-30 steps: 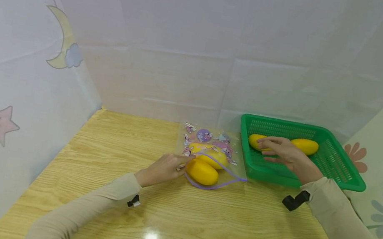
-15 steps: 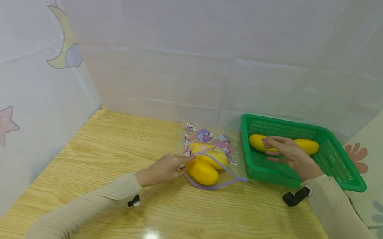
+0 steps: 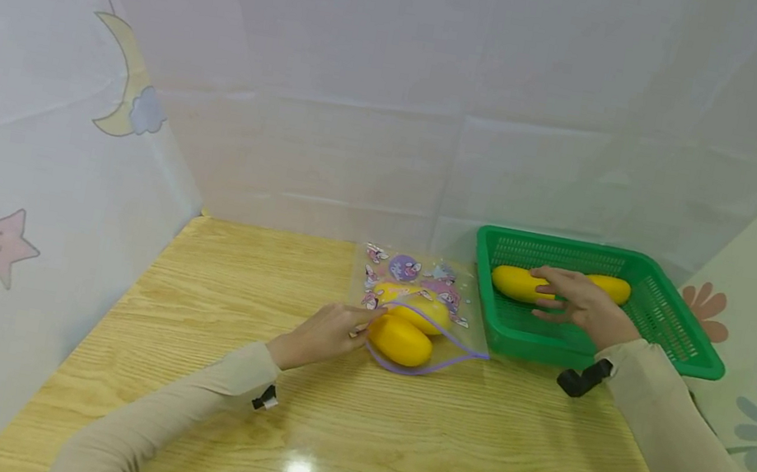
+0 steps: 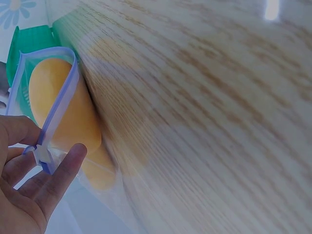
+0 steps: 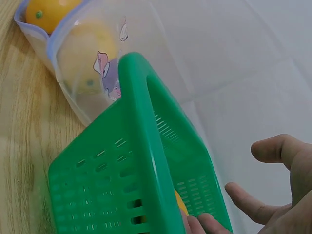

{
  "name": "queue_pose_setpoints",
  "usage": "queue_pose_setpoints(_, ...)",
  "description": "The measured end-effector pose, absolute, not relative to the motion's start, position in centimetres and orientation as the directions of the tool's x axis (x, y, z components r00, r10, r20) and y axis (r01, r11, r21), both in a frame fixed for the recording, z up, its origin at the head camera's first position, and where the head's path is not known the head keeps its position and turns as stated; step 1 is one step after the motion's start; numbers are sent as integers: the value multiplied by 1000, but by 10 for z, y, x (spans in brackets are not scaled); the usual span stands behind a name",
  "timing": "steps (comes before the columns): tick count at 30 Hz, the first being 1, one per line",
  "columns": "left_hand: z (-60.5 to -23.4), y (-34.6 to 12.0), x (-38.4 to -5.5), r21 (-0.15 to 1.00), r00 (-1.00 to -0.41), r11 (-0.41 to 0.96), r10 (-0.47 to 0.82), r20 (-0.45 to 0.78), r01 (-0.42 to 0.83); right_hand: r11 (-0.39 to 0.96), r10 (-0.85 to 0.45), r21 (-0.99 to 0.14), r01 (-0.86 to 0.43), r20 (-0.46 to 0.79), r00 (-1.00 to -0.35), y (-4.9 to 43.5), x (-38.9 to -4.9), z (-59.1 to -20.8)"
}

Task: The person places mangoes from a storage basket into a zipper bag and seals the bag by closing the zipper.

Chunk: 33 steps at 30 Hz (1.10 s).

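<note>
My left hand pinches the left edge of a clear zip bag with a purple rim and printed pink and purple figures. In the left wrist view its fingers are at the zip slider. The bag's mouth gapes toward me. A yellow mango-like fruit lies at the mouth, with more yellow fruit behind it. My right hand hovers over a green basket, fingers spread and holding nothing. Inside the basket lie a yellow fruit at left and another at right, both partly covered by the hand.
The basket stands at the back right of the wooden table, close to the bag's right side. A pale sheet wall rises behind the table, with printed walls at left and right.
My right hand has drifted slightly to the right above the basket, uncovering more of the left fruit. The left hand and the bag stay where they were.
</note>
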<state>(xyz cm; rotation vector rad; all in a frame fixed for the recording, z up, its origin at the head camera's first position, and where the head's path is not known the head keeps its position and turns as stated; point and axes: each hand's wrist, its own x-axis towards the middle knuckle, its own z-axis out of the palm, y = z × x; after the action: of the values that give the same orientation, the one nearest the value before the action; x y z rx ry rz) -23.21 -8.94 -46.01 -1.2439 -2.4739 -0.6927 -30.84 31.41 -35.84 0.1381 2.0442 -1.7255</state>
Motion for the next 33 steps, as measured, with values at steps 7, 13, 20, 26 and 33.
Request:
queue_pose_setpoints(7,-459,-90,-231,314,-602,514,669,436,798,118,-163,-879,462,-476,-864,317,-317,-359)
queue_pose_setpoints(13,-460,-90,-232,300,-595,515,672,440,803,53,-184,-885,462,-463,-867,322,-317,-360)
queue_pose_setpoints(20,-459,-90,-232,296,-588,509,672,449,808,33,-248,-951,308,-307,-919,335,-303,-359)
queue_pose_setpoints(26,-460,-90,-232,302,-598,516,666,446,801,-234,-192,-811,536,-502,-843,333,-322,-356)
queue_pose_setpoints(33,-459,-90,-231,323,-608,515,669,427,794,-257,-161,-781,570,-547,-822,341,-333,-363)
